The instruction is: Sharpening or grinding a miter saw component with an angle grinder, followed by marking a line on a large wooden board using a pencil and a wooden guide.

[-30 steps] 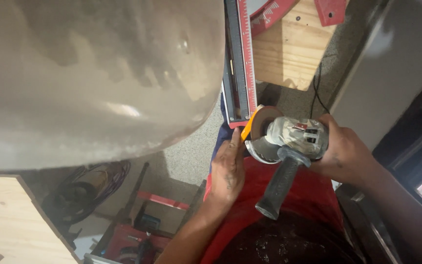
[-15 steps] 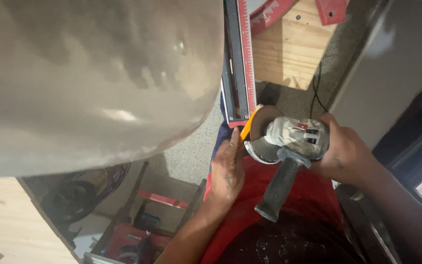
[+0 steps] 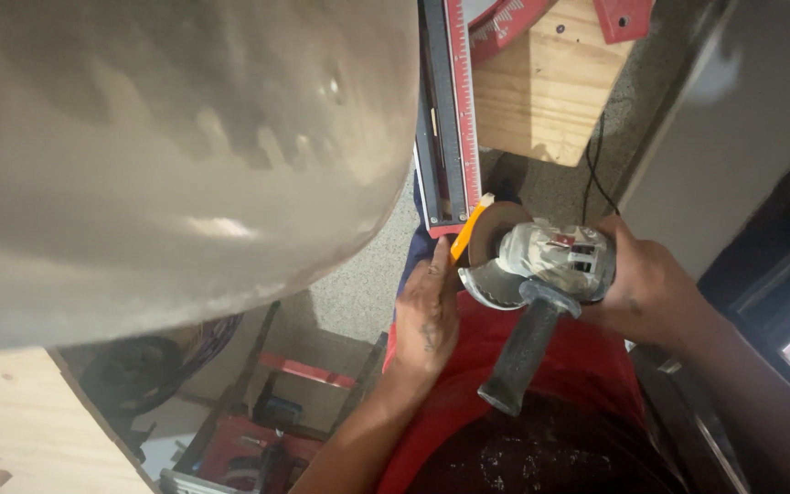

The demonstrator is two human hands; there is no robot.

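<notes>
My right hand (image 3: pixel 651 284) grips the silver body of an angle grinder (image 3: pixel 555 256) held over my lap. Its black side handle (image 3: pixel 523 361) points down toward my red shirt. My left hand (image 3: pixel 427 311) is at the grinder's brown disc (image 3: pixel 496 233), fingers closed on a slim yellow tool (image 3: pixel 466 230) that rests against the disc's edge and guard. A black cord (image 3: pixel 596 174) runs up from the grinder.
A large blurred grey curved shape (image 3: pixel 166 155) fills the upper left, close to the camera. A red and black measuring rail (image 3: pixel 448 110) and a wooden board (image 3: pixel 550 91) lie beyond the grinder. Red tools (image 3: pixel 258 439) sit on the floor below a wooden bench corner (image 3: pixel 20 430).
Both hands and the grinder stay almost where they were. The view shifts slightly and the wooden bench corner slides lower left.
</notes>
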